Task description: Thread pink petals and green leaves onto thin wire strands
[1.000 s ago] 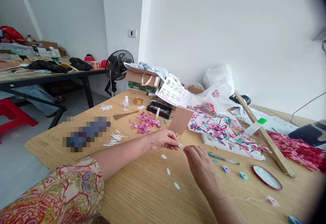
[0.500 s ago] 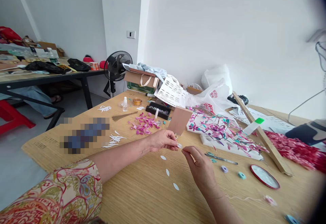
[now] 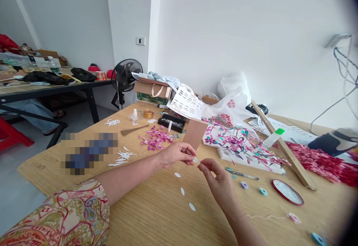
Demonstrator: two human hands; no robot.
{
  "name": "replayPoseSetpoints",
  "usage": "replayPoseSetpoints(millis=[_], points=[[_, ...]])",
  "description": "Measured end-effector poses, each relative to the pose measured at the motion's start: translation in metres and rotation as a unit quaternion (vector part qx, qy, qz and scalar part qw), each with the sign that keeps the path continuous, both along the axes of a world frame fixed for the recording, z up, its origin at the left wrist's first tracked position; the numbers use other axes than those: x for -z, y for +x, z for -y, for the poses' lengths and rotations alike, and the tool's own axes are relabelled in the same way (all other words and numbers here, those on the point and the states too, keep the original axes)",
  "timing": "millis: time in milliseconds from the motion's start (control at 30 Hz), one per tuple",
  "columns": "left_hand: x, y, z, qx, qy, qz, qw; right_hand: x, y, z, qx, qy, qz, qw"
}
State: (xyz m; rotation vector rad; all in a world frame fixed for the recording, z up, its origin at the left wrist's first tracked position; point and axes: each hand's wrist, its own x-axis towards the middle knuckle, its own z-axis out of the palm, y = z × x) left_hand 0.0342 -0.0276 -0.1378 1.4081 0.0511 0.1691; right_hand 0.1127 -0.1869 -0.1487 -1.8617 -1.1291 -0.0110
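Note:
My left hand point(image 3: 180, 153) pinches a small white leaf-shaped piece point(image 3: 196, 160) between thumb and fingertips. Just to its right, my right hand point(image 3: 216, 178) is closed in a pinch at the piece's edge; whatever its fingertips hold is too small to make out. Below the hands, three similar leaf shapes lie in a slanting row on the wooden table: an upper one point(image 3: 177, 175), a middle one point(image 3: 182, 191) and a lower one point(image 3: 191, 206). An upright wooden block point(image 3: 195, 134) stands behind my left hand.
Pink petals point(image 3: 156, 138) and white slips point(image 3: 121, 157) lie left of the block. Wire-stemmed flowers point(image 3: 240, 143) rest on white foam at right, near a wooden bar point(image 3: 285, 147). Nearer are a pen point(image 3: 242, 173), small thread spools point(image 3: 263, 191) and a red-rimmed oval dish point(image 3: 288, 192).
The view has turned slightly right, so the scene sits further left. Both hands keep their pinch close together, with the white piece still in the left fingers.

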Motion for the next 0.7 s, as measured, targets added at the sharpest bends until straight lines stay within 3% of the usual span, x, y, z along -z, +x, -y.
replayPoseSetpoints(millis=[167, 700], points=[[0.0002, 0.0006, -0.0012, 0.018, 0.023, -0.008, 1.000, 0.0032, 0.0085, -0.0008, -0.020, 0.010, -0.135, 0.991], [-0.0016, 0.0007, 0.0044, 0.026, 0.046, 0.002, 0.999, -0.0021, 0.0062, -0.0023, -0.038, -0.014, -0.199, 0.979]])
